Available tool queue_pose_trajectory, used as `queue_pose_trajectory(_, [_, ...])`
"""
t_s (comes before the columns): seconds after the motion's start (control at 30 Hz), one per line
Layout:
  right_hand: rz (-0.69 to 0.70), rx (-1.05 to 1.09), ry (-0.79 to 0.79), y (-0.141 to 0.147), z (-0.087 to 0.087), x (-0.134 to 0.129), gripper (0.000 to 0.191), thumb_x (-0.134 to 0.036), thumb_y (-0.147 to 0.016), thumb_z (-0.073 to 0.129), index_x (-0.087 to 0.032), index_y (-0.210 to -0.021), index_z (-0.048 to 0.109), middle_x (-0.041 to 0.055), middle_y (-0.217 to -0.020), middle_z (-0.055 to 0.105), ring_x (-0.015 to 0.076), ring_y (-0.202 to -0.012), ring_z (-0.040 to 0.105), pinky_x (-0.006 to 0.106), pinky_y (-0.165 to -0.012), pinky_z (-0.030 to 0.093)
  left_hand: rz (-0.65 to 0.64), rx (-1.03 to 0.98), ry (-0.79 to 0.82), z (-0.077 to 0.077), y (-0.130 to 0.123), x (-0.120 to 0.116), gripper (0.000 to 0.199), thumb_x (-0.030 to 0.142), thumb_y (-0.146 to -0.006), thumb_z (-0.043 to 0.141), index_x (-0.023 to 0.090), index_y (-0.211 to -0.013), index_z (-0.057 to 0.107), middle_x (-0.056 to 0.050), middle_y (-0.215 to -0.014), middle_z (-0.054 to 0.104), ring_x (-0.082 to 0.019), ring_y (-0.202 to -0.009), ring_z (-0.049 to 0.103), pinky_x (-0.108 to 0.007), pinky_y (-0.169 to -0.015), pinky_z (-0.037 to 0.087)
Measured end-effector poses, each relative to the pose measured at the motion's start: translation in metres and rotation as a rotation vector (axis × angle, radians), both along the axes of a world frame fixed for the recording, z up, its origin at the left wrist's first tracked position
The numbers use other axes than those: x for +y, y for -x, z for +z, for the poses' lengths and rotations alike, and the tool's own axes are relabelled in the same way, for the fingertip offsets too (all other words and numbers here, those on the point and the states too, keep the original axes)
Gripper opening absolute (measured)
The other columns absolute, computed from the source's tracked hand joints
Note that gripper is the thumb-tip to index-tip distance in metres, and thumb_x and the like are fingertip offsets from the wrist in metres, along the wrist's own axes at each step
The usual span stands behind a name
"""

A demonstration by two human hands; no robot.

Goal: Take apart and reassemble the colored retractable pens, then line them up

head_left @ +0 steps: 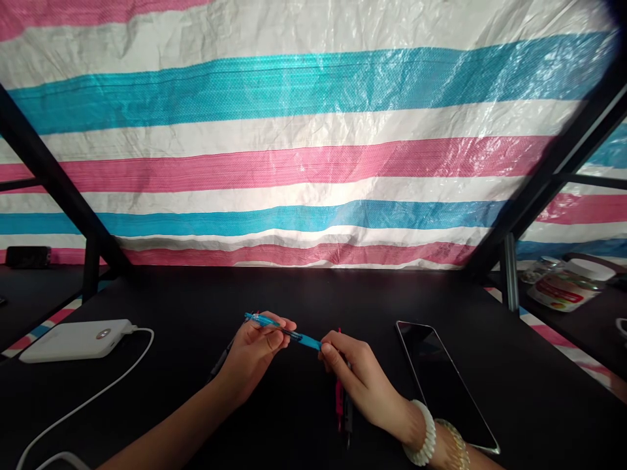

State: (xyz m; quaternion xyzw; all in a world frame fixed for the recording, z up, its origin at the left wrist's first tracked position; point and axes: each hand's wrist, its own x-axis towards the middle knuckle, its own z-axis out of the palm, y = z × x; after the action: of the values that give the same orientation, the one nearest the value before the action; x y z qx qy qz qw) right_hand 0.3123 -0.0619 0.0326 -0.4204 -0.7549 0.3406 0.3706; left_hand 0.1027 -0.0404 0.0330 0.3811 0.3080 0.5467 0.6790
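Between my two hands, above the black table, is a light-blue pen [307, 342] with a clear section near its middle. My left hand [258, 346] is closed around its upper-left part, the thumb pressed on the barrel. The fingers of my right hand [353, 369] pinch the pen's lower-right end. A pink pen [339, 399] and a dark pen [348, 416] lie on the table, partly hidden under my right hand. Another dark pen [220, 363] shows behind my left hand and is mostly covered by it.
A smartphone [445, 385] lies right of my right hand. At left is a white power bank [78, 341] with a white cable [110, 385] looping towards the front. Black frame posts [509, 274] flank the table [294, 287]; a striped sheet [294, 163] hangs behind. Jars [568, 285] stand far right.
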Motion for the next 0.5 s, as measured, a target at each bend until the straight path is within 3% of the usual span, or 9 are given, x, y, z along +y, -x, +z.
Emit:
queue_pose_trajectory(0.17, [-0.05,-0.078,-0.085,-0.0005,-0.0018,0.0012,0.028,-0.039,-0.101,0.045,-0.02,-0.083,0.055,-0.001,-0.071,0.055,0.0135,-0.062,0.049,0.024,-0.058,0.037,0.033,0.069,-0.044,-0.0032,-0.0015,-0.0012,0.018,0.02,-0.072,0.081,0.021,-0.087,0.071,-0.002,-0.096,0.068,-0.012,-0.082,0.062,-0.024,-0.078,0.049])
queue_pose_trajectory(0.33, [-0.056,-0.146,-0.235,-0.0005,-0.0043,0.0019,0.015,-0.033,-0.098,0.051,-0.02,-0.093,0.056,0.0015,-0.08,0.059,0.0155,-0.069,0.053,0.026,-0.062,0.04,0.047,0.113,-0.054,0.0004,-0.0061,-0.0025,0.019,0.016,-0.066,0.083,0.019,-0.073,0.065,0.0,-0.085,0.067,-0.009,-0.07,0.059,-0.022,-0.07,0.047])
queue_pose_trajectory(0.5, [-0.089,-0.128,-0.28,-0.0017,-0.0067,0.0017,0.012,-0.03,-0.1,0.049,-0.021,-0.095,0.056,0.0016,-0.082,0.059,0.0149,-0.069,0.054,0.025,-0.062,0.04,0.073,0.157,-0.065,0.0037,-0.0086,-0.004,0.019,0.016,-0.065,0.082,0.019,-0.07,0.064,0.002,-0.083,0.064,-0.008,-0.068,0.056,-0.022,-0.068,0.046])
